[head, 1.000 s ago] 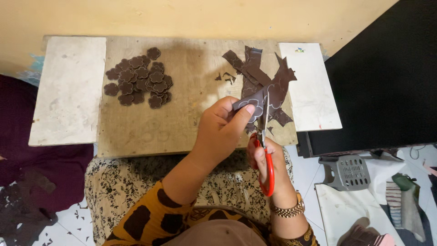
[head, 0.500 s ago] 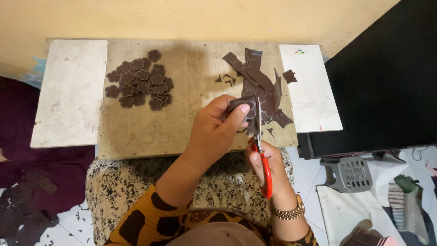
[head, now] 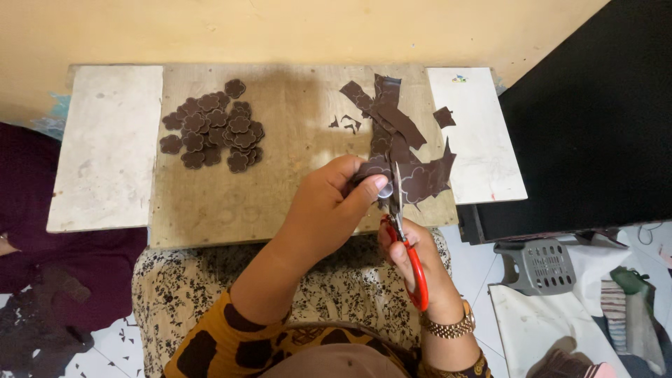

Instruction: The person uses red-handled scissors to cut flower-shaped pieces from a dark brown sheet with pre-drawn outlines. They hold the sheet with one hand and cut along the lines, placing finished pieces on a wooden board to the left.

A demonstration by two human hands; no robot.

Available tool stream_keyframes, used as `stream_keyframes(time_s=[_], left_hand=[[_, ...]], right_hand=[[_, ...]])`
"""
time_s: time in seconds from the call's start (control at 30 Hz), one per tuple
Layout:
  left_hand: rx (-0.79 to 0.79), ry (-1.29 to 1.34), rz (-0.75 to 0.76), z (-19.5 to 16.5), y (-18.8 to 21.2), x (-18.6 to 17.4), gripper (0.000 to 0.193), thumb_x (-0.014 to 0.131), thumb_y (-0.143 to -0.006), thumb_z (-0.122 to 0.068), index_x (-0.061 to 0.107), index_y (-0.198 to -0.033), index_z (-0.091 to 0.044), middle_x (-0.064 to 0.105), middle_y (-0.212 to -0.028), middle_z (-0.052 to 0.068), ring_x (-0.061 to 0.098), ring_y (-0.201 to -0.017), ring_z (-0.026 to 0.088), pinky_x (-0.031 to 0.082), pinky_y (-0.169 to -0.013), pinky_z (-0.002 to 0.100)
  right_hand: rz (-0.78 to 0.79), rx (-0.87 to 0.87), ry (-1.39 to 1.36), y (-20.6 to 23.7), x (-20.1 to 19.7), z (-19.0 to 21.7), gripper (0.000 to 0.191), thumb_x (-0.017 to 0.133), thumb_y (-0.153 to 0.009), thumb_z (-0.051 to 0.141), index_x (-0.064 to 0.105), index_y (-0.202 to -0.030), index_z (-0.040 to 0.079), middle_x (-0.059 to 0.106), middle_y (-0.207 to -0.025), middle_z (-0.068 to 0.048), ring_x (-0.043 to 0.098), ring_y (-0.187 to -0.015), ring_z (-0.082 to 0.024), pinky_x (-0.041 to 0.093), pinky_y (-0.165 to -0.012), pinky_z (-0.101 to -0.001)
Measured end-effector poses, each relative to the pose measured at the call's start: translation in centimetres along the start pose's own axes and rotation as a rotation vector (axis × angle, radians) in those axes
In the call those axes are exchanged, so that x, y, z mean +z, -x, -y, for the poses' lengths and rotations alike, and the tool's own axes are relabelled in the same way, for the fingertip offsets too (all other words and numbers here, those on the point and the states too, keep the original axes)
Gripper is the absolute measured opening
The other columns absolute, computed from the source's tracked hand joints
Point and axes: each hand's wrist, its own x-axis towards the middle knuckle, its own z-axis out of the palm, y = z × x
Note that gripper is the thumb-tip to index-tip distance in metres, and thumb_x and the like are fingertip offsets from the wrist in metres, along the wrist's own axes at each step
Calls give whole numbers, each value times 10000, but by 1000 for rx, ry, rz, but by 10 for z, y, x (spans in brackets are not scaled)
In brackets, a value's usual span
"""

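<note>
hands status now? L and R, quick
Left hand: closed, pinching a brown fabric piece at the blades.
Right hand: closed around the handles of red scissors, blades in the fabric.

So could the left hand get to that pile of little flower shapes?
Probably yes. The flower pile lies uncovered on the board with nothing between, but the left hand is busy gripping the brown piece under the scissors.
</note>
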Motion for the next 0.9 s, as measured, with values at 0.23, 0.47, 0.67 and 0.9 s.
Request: stream_keyframes(time_s=[0.23, 0.47, 0.67, 0.9], left_hand=[[-7, 72, 24, 4, 0, -3, 159, 701, -970, -199, 703, -987, -41, 655, -760, -36, 577, -677, 36, 481, -616, 215], [-9, 321, 21, 8, -1, -6, 189, 738, -923, -180, 631, -1031, -68, 680, -841, -25, 601, -686, 46, 517, -621, 221], [14, 296, 61, 12, -1, -12, 191, 760, -951, -177, 623, -996, -50, 671, -835, -12, 589, -704, 47, 508, -640, 221], [-23, 235, 105, 13, -1, -5, 168, 746, -933, -192, 672, -999, -57, 672, -813, -22, 586, -684, 35, 501, -614, 211]], right_hand=[[-25, 5, -5, 3, 0, -10, 653, 587, -913, 736, 509, -796, 98, 380, -690, 82, 320, -628, -60, 251, -543, -243], [0, 5, 32, 4, -4, -16, 644, 582, -920, 722, 499, -764, 103, 401, -666, 78, 344, -616, -62, 276, -534, -238], [17, 6, 58, 4, -4, -14, 640, 578, -933, 718, 494, -774, 105, 399, -679, 75, 346, -632, -68, 281, -549, -241], [66, -34, -44, 5, -2, -4, 646, 567, -954, 727, 514, -865, 90, 433, -767, 40, 389, -698, -93, 324, -613, -249]])
